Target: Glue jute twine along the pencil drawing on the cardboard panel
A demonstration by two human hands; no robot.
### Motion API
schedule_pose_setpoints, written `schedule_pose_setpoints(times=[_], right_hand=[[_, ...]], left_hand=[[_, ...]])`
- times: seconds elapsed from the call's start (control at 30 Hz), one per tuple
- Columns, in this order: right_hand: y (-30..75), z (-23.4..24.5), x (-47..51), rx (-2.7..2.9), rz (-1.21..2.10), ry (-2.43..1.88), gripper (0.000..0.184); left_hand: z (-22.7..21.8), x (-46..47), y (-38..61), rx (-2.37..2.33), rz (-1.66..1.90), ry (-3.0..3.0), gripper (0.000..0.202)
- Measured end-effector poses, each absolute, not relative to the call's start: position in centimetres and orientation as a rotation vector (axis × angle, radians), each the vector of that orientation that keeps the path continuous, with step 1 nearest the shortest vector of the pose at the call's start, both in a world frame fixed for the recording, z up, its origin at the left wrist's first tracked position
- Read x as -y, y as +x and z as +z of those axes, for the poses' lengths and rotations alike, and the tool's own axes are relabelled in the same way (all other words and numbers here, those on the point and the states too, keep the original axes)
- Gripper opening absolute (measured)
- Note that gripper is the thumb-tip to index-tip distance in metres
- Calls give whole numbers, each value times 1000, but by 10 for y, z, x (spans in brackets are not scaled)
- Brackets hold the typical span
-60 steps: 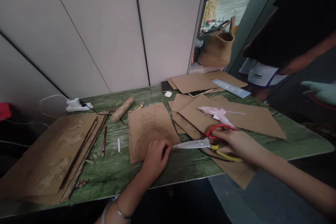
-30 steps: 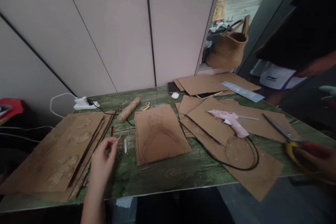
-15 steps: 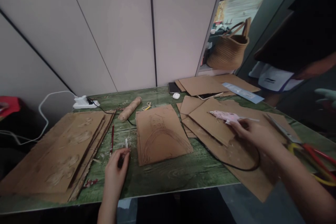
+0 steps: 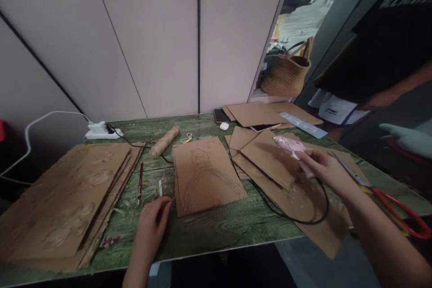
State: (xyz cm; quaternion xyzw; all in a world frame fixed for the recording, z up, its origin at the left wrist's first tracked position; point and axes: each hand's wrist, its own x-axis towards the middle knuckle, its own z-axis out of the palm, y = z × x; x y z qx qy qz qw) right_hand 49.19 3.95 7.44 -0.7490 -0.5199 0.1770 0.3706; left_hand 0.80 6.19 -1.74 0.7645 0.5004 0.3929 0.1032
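My right hand [image 4: 322,168] is closed around a pink glue gun [image 4: 293,145] above the loose cardboard sheets [image 4: 266,155] on the right. The gun's nozzle end faces away to the left, and a black cord [image 4: 303,222] loops below it. Near the lower left of a cardboard piece [image 4: 216,184], my left hand [image 4: 155,216] has thumb and fingers pinched together. A thin strand seems to stick out of the pinch, too fine to name surely. Raised lines on that cardboard form an arch with a tower-like outline above. A small white strip [image 4: 160,187] lies just beyond the left fingertips.
At left are stacked cardboard [image 4: 101,175], a pencil [image 4: 140,182] and a power strip [image 4: 103,131]. A twine roll [image 4: 165,141] lies behind. Scissors [image 4: 381,198], a ruler [image 4: 303,124], a phone [image 4: 220,115] and an earbud case [image 4: 224,126] are rightward. A person [image 4: 381,54] stands at right.
The left hand has moved slightly right and nearer me, away from the white strip. The right hand has turned the glue gun, showing more of its handle. The view has shifted a little.
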Motion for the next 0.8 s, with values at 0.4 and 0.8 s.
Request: schedule_pose_setpoints(times=[0.4,0.8], right_hand=[[385,86,-34,1426,1105,-1624,45],[312,38,-57,1790,1178,-1514,38]], left_hand=[[9,-51,20,-1228,1015,2196,24],[10,-45,21,-1241,897,1971,32]])
